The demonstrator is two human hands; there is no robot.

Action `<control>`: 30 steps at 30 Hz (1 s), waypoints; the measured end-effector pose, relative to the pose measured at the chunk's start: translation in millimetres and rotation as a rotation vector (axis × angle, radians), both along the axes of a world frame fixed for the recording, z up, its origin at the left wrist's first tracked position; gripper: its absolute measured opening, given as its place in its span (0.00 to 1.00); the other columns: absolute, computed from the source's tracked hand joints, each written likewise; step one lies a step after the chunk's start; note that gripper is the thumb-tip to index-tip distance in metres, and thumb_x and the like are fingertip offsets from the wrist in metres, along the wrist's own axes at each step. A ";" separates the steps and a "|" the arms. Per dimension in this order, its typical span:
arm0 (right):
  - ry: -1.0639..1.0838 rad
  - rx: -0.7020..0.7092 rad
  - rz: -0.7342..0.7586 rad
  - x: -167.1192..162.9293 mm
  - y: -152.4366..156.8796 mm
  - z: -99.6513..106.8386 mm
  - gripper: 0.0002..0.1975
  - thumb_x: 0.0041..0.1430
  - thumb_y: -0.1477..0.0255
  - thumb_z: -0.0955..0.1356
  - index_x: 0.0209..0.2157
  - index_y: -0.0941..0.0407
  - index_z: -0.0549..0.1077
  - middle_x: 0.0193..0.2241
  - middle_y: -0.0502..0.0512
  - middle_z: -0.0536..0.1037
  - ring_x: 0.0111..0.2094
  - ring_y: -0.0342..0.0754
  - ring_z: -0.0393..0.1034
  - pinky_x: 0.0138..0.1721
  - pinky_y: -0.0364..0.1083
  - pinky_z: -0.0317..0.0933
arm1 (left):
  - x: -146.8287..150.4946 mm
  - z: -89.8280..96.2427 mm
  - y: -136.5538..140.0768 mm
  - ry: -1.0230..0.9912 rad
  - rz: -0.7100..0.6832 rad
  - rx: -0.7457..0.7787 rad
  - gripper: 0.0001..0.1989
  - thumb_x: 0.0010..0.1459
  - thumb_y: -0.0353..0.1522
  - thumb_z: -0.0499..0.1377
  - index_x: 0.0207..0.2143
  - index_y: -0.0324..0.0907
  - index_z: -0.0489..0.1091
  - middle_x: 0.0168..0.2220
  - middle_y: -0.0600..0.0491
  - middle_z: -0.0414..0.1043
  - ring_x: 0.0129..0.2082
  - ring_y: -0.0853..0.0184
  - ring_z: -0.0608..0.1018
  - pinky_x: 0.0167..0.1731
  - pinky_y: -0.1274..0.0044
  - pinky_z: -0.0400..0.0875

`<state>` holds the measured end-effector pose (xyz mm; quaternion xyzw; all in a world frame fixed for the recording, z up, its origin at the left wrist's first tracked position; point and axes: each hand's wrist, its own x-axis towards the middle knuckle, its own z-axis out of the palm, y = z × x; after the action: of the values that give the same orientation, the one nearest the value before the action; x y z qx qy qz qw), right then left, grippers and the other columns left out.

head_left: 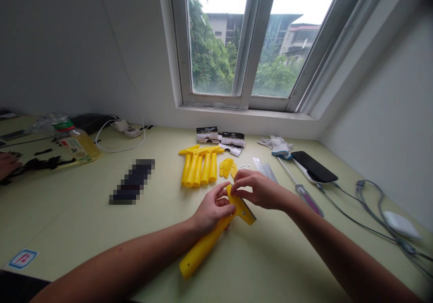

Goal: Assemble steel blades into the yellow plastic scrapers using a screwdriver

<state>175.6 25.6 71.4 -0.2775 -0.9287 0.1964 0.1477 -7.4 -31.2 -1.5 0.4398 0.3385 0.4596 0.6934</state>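
Observation:
A yellow plastic scraper (204, 248) lies slantwise over the table, its round handle pointing toward me. My left hand (209, 210) is closed around the scraper where the handle meets the head. A blade edge runs along the head, and a screw shows near its lower end. At the head's upper end my right hand (259, 189) has its fingers pinched together; whatever small thing they hold is hidden. Just beyond are yellow plates (227, 167), several tiny screws (245, 167) and metal blades (264, 170). More yellow scraper handles (198, 167) lie in a row behind my left hand.
To the right are a screwdriver (306, 197), a phone (314, 167), cables (355, 222), a white case (402, 225) and gloves (277, 144). Black-and-white packages (232, 140) lie by the window. Leftward are a bottle (81, 145) and another person's hand (8, 164).

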 end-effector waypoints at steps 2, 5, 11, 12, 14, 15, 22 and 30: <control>0.001 0.013 -0.002 -1.2 -1.7 -0.5 0.07 0.60 0.70 0.67 0.35 0.53 0.78 0.36 0.55 0.74 0.35 0.46 0.68 0.38 0.45 0.62 | -0.1 0.8 -0.4 0.003 -0.005 0.009 0.37 0.46 0.31 0.68 0.58 0.42 0.59 0.48 0.44 0.65 0.31 0.70 0.72 0.26 0.78 0.69; 0.008 0.016 -0.023 -3.9 -3.3 -2.2 0.07 0.60 0.70 0.66 0.34 0.54 0.77 0.33 0.54 0.74 0.33 0.45 0.68 0.36 0.44 0.61 | -0.3 2.2 -1.1 0.005 -0.012 0.038 0.35 0.46 0.30 0.67 0.57 0.42 0.61 0.46 0.46 0.67 0.30 0.71 0.71 0.27 0.79 0.69; -0.016 -0.005 -0.041 -9.1 -6.1 -1.5 0.05 0.59 0.71 0.67 0.32 0.55 0.75 0.30 0.52 0.74 0.31 0.43 0.66 0.35 0.43 0.59 | 0.8 4.7 -2.6 0.007 -0.038 0.059 0.32 0.47 0.29 0.66 0.55 0.41 0.62 0.45 0.47 0.68 0.32 0.71 0.72 0.28 0.79 0.70; -0.026 0.003 -0.037 -9.6 -6.7 -1.1 0.05 0.59 0.71 0.67 0.31 0.55 0.75 0.30 0.52 0.73 0.31 0.43 0.66 0.35 0.43 0.59 | 1.0 4.8 -2.7 0.012 -0.039 0.055 0.32 0.47 0.29 0.66 0.55 0.41 0.62 0.44 0.47 0.68 0.31 0.71 0.72 0.28 0.79 0.69; -0.040 0.012 -0.030 -9.7 -7.3 -0.5 0.05 0.59 0.71 0.66 0.31 0.55 0.75 0.30 0.52 0.73 0.31 0.43 0.66 0.35 0.43 0.59 | 1.2 4.7 -2.7 0.018 -0.042 0.043 0.32 0.47 0.29 0.66 0.55 0.41 0.62 0.43 0.47 0.68 0.31 0.71 0.72 0.26 0.80 0.69; -0.041 0.006 -0.029 -9.3 -7.1 -0.4 0.05 0.59 0.72 0.66 0.32 0.55 0.75 0.30 0.52 0.73 0.32 0.43 0.66 0.35 0.43 0.59 | 1.0 4.3 -2.6 0.018 -0.048 0.041 0.32 0.47 0.29 0.66 0.55 0.42 0.62 0.43 0.48 0.68 0.30 0.71 0.72 0.26 0.80 0.69; -0.004 -0.143 0.018 -2.2 -0.3 -0.6 0.07 0.61 0.72 0.65 0.34 0.56 0.75 0.33 0.54 0.74 0.33 0.44 0.66 0.36 0.44 0.60 | -1.7 1.5 0.3 0.001 -0.100 0.048 0.33 0.46 0.29 0.67 0.55 0.42 0.63 0.45 0.46 0.68 0.36 0.65 0.74 0.33 0.75 0.70; -0.016 -0.112 0.005 -4.3 -2.2 0.1 0.04 0.56 0.74 0.67 0.31 0.56 0.75 0.30 0.53 0.75 0.33 0.44 0.67 0.37 0.45 0.60 | -2.2 4.7 0.3 0.045 -0.128 0.081 0.30 0.46 0.29 0.67 0.53 0.43 0.65 0.47 0.47 0.67 0.34 0.69 0.72 0.37 0.74 0.68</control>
<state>171.4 23.4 71.5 -0.2848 -0.9181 0.2463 0.1238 -9.5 -30.9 3.2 0.4986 0.3064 0.4177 0.6950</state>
